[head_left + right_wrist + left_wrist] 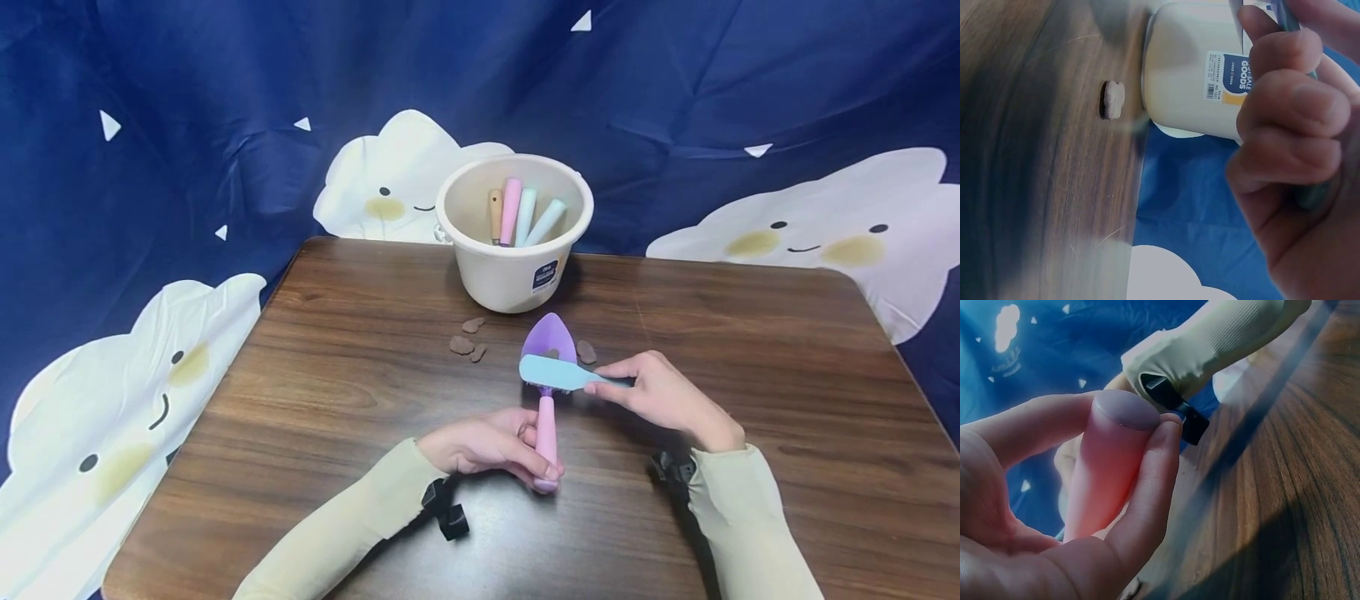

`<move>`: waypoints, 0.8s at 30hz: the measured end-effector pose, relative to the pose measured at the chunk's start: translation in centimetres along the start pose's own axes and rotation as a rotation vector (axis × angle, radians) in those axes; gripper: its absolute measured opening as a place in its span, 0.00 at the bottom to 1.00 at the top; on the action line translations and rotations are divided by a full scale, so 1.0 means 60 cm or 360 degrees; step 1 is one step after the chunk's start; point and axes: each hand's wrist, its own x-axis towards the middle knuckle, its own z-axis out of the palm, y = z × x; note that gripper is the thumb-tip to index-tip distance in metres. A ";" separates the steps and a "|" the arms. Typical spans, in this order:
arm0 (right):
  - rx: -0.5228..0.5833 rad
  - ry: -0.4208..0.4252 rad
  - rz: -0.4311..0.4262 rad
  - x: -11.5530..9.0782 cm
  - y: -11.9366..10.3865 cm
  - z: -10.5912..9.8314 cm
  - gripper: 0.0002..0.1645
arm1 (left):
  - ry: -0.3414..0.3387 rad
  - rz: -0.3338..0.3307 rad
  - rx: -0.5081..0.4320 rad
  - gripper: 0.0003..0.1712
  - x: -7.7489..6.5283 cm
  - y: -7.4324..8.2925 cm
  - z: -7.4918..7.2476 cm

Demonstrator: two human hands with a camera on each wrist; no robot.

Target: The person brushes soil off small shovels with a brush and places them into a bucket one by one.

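My left hand (491, 446) grips the pink handle of a trowel with a purple blade (550, 327); the blade points toward the bucket. In the left wrist view, thumb and fingers pinch the end of the trowel handle (1107, 469). My right hand (663, 396) holds a light blue brush (555, 372) by its handle, fingers curled in the right wrist view. The brush lies crosswise over the base of the trowel blade, bristles down. A small brown lump (552, 353) shows on the blade, partly hidden by the brush.
A cream bucket (491, 279) stands at the table's back edge, with several handled tools inside. Several brown stone-like lumps (461, 344) lie left of the trowel, and another lump (586, 352) lies to its right. The wooden table (337, 367) meets a blue curtain behind.
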 end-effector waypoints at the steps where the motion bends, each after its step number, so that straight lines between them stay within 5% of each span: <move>1: -0.0004 0.0003 -0.0005 0.000 0.000 0.000 0.14 | -0.0002 0.0005 0.0009 0.20 0.000 -0.001 0.000; 8: -0.0143 0.0061 -0.0084 0.004 0.001 0.001 0.12 | 0.0022 0.0008 0.0032 0.20 -0.002 -0.003 0.001; 24: -0.0449 0.0420 -0.0226 0.013 0.010 0.007 0.21 | 0.0041 -0.0001 0.0063 0.23 -0.012 0.000 0.007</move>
